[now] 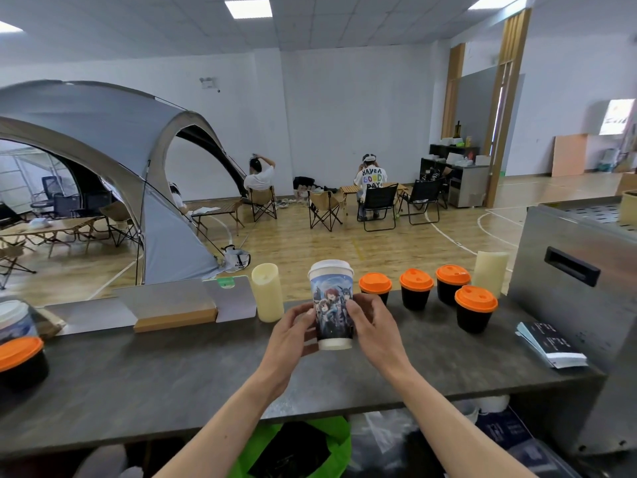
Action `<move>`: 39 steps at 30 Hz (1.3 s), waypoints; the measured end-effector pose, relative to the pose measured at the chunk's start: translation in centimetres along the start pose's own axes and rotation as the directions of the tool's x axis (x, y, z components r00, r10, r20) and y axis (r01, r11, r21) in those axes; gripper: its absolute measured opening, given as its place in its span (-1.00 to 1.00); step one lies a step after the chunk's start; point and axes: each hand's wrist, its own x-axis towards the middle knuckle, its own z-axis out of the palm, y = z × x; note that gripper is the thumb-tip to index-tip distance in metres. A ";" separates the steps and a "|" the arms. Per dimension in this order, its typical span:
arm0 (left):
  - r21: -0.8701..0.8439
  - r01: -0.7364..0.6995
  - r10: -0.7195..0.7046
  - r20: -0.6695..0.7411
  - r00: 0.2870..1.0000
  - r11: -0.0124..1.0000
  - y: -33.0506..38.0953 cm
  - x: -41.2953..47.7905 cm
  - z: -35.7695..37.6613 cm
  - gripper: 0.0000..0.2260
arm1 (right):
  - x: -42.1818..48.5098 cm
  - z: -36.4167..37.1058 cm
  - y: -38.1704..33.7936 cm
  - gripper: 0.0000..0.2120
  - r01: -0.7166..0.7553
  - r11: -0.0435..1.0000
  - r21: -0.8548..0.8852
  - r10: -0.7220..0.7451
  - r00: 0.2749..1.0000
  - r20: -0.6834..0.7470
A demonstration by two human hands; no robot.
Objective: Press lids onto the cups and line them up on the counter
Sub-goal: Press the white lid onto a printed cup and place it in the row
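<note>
Already lidded in orange: four black cups, clustered right on the counter, one out of row. Two more cups far left, not lined up. Holding tall printed cup, white-lidded, mid-counter; left hand and right hand curled round its sides, forearms extended.

The tabletop lies bare in a wide stretch left of centre, up to an orange-lidded cup at the far left. On the right, four black cups crowd the back; a leaflet stack and steel machine close that side. A cream candle stands behind.
</note>
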 end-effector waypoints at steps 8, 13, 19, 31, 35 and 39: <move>-0.075 -0.032 0.033 0.016 0.999 0.997 0.5 -0.8 0.2 -0.67 | -0.4 -0.3 0.0 -0.83 0.010 1.000 -0.002 -0.010 0.999 -0.051; -0.081 -0.061 0.065 0.038 0.997 0.995 0.9 -1.4 0.4 -0.64 | -1.3 -0.2 -0.8 -0.76 0.019 1.000 0.000 -0.019 0.999 -0.044; -0.020 -0.059 0.058 -0.058 0.997 0.998 0.5 -1.3 0.2 -0.70 | -1.7 -0.1 -1.0 -0.81 0.056 0.998 -0.012 -0.057 0.996 -0.074; -0.059 -0.141 0.133 -0.124 0.983 0.988 0.6 -1.4 0.3 -0.72 | -2.5 -0.2 -0.9 -0.80 0.018 0.998 0.057 -0.016 0.999 -0.035; -0.051 -0.175 0.168 -0.123 0.978 0.983 0.4 -1.5 0.4 -0.82 | -2.4 -0.5 -0.4 -0.84 0.026 1.000 0.015 -0.025 0.999 -0.039; -0.028 -0.170 0.167 -0.106 0.980 0.985 -0.2 -1.3 0.9 -0.75 | -2.1 -0.9 0.3 -0.82 0.029 0.999 -0.024 -0.030 0.999 -0.045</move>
